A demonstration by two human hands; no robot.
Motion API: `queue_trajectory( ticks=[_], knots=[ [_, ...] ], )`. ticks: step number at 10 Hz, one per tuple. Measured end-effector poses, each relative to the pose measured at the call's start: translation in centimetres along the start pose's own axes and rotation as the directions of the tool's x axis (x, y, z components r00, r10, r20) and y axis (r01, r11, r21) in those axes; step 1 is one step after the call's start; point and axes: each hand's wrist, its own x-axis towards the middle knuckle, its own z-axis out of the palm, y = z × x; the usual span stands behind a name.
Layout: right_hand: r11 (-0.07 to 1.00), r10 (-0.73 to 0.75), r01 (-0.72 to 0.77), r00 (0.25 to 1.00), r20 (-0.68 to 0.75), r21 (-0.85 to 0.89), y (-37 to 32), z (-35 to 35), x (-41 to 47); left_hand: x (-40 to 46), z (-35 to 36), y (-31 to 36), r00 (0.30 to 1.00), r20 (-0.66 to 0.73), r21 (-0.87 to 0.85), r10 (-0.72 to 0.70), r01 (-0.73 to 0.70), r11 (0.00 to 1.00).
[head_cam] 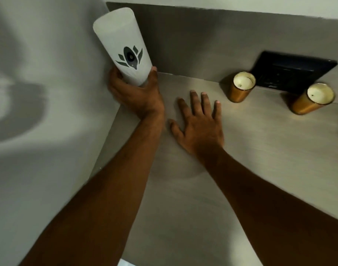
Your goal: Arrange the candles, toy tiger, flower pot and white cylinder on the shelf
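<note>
Left hand (134,93) gripping white cylinder (124,47)

no readable text, leaf emblem on white cylinder (124,48)

White cylinder (122,48), dark leaf logo facing me, in my left grip (133,96) by its base, tilted, far-left corner of the shelf (250,150). Two candles in amber glasses, white wax, upright at far right: one (242,86) left of the other (314,98), apart.
</note>
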Motion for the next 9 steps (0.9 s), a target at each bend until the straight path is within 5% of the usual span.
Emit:
queue_trajectory(
  ticks=[8, 9],
  knots=[
    [0.999, 0.033, -0.032, 0.999, -0.025, 0.006, 0.1, -0.4, -0.1, 0.9, 1.9, 0.6, 0.999, -0.037, 0.111, -0.029, 0.033, 0.993],
    [0.991, -0.001, -0.005, 0.999, 0.040, 0.137, -0.7, 0.7, -0.2, 0.0, -0.6, 0.0, 0.999, 0.014, 0.183, -0.029, 0.026, 0.983]
  ],
)
